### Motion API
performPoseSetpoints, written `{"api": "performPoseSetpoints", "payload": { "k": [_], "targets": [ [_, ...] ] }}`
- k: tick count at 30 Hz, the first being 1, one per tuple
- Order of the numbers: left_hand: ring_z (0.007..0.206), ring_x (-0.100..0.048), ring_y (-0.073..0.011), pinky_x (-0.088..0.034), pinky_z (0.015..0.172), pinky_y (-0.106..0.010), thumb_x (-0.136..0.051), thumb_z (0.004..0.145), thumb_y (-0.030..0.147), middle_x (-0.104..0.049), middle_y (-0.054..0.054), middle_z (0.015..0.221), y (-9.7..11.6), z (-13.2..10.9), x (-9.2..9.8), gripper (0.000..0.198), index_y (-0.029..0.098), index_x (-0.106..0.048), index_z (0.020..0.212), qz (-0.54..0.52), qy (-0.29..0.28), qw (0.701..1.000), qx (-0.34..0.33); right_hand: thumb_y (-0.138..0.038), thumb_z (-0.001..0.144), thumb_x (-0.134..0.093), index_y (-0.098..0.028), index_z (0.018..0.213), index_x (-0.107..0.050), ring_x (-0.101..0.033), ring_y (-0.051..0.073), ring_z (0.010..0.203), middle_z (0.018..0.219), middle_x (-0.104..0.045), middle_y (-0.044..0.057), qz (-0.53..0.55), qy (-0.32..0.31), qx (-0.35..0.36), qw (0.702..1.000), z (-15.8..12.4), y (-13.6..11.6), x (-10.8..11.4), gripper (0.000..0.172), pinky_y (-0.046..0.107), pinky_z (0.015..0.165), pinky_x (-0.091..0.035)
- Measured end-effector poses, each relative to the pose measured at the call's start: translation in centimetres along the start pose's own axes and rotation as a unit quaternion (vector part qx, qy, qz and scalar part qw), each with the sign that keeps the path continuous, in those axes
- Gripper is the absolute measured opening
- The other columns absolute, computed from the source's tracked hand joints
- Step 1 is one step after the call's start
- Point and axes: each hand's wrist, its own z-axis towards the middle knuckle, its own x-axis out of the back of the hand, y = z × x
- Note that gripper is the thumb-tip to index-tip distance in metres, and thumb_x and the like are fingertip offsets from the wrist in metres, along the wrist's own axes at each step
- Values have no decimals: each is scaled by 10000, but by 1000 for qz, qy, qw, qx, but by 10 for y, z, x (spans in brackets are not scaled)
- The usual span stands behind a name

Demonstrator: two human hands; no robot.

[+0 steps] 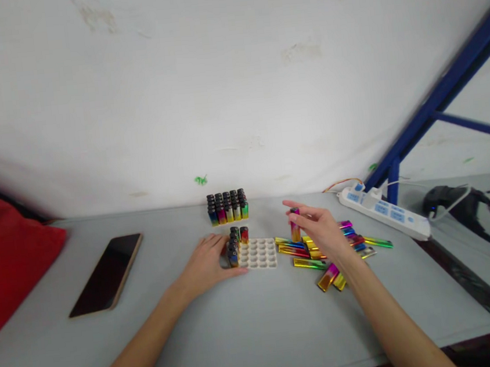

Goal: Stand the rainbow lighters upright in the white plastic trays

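Note:
A white tray (259, 253) with rows of round holes lies on the table in front of me. Along its left side several lighters (233, 248) stand upright, and a red lighter (244, 235) stands at its back edge. My left hand (209, 263) curves around the tray's left end, thumb at the front corner and fingers behind. To the right of the tray, my right hand (317, 228) pinches a purple-and-orange lighter (295, 229) upright between thumb and fingers. Beneath and around that hand lies a loose pile of shiny lighters (309, 263), partly hidden by it.
Behind the tray, near the wall, stands a block of upright lighters (228, 208). A phone (106, 274) lies at left beside red fabric (7, 255). At right are a power strip (383, 211), a black device (462, 213) and a blue metal frame (422, 121).

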Motion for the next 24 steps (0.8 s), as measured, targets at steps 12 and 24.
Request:
{"api": "performPoseSetpoints", "payload": {
  "k": [12, 24],
  "targets": [
    [1092, -696, -370, -512, 1014, -496, -855, 722, 733, -774, -127, 1125, 4, -2, 0, 662, 194, -700, 1075, 4, -2, 1000, 2, -703, 960, -621, -239, 882, -567, -321, 114, 548, 622, -393, -82, -63, -168, -8, 984, -12, 37, -71, 474, 247, 508, -265],
    [1068, -692, -357, -522, 989, -479, -875, 713, 717, -765, -117, 1108, 5, -2, 3, 649, 190, -693, 1047, -5, -5, 1000, -1, -575, 865, -465, -258, 623, -405, -361, 137, 578, 577, -381, -45, -207, -11, -16, 978, -16, 49, -79, 403, 290, 560, -233]
  ]
}}
